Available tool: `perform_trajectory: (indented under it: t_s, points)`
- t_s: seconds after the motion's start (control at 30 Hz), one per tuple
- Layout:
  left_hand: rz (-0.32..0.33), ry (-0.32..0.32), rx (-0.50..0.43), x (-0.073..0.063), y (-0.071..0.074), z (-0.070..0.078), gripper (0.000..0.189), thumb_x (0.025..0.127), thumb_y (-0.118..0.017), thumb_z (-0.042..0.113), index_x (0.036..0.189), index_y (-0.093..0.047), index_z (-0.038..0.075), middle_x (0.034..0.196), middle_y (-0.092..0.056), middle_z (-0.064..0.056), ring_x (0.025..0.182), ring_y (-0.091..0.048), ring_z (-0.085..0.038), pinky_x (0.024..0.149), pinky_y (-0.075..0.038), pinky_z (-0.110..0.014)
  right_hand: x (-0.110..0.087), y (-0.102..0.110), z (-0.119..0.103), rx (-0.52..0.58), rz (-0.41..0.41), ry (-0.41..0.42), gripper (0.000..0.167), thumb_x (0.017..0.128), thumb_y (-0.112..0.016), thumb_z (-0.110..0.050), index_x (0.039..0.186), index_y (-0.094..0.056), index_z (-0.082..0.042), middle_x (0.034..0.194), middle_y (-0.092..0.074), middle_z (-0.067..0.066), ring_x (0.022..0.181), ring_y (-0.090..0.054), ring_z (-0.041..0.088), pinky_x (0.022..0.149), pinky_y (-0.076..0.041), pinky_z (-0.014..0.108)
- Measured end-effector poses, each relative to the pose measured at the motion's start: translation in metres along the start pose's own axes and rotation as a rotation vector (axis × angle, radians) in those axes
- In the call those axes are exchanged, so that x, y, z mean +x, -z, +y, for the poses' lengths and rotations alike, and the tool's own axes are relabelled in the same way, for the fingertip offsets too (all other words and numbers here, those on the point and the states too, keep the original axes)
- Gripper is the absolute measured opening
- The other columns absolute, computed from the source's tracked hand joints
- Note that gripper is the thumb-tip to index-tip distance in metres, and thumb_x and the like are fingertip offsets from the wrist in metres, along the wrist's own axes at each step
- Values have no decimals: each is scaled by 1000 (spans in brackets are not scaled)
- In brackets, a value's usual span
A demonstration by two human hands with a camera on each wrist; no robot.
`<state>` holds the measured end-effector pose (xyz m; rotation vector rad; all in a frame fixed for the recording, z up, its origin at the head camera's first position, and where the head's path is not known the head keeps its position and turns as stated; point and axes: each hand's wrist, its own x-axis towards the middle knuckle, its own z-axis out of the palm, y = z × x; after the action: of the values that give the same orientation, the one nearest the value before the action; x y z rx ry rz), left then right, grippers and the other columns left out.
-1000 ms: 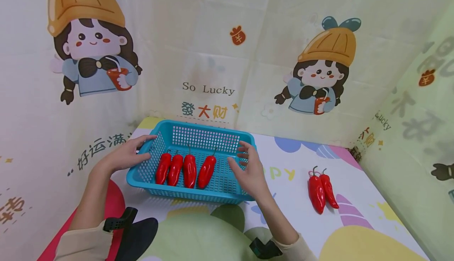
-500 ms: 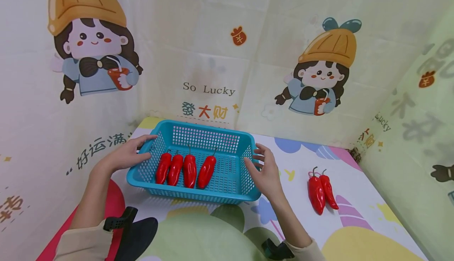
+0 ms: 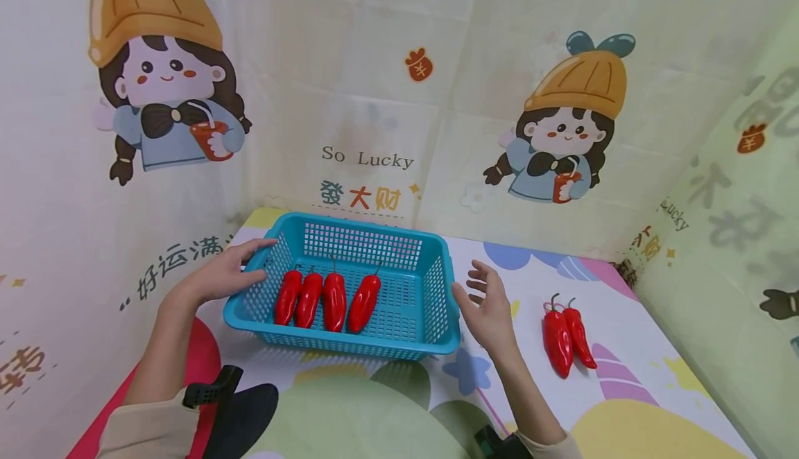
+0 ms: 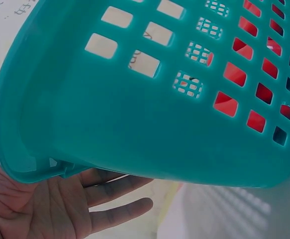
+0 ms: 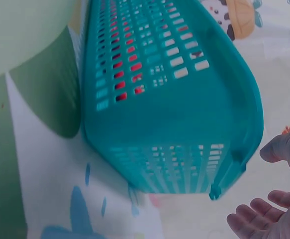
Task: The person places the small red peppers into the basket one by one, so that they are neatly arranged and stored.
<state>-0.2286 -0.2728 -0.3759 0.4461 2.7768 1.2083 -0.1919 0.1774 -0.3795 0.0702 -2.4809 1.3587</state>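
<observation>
A blue plastic basket [image 3: 368, 230] with perforated walls stands tilted slightly in the head view. Several red chili peppers [image 3: 334, 301] lie side by side in its left half, stems pointing back. My left hand [image 3: 221, 268] holds the basket's left rim, its thumb and index finger over the edge. Other fingers [image 4: 120, 214] extend beneath the rim outside the wall in the left wrist view. Just beyond the right rim, my right hand [image 3: 492, 306] hovers with loosely bent fingers, apart from the basket and holding nothing; the right wrist view shows the gap.
Two more red chili peppers [image 3: 557, 343] lie together on the patterned tablecloth [image 3: 518, 383], to the right of my right hand. A printed cloth backdrop [image 3: 374, 98] rises close behind the basket, with side panels at left and right.
My right hand has moved rightward from over the basket's right end to outside its rim. The left hand, basket and peppers have stayed in place.
</observation>
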Motion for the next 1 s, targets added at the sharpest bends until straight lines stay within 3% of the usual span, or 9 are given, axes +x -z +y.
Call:
perform_trajectory:
  t_s: [0.3, 1.0]
  points:
    - [0, 8, 22, -1, 1, 0, 79, 94, -70, 19, 158, -29, 0, 152, -33, -39, 131, -39, -61, 83, -60, -59, 1, 11, 11, -28, 15, -17, 66, 97, -70, -25, 152, -38, -7, 145, -50, 17, 131, -55, 40, 105, -50, 54]
    - [-5, 10, 24, 1, 0, 0, 80, 94, -71, 19, 159, -28, 1, 151, -34, -39, 130, -41, -61, 81, -61, -58, -5, 43, 39, -79, 8, -145, 73, 96, -71, -29, 155, -33, -8, 148, -46, 18, 134, -51, 38, 107, -49, 49]
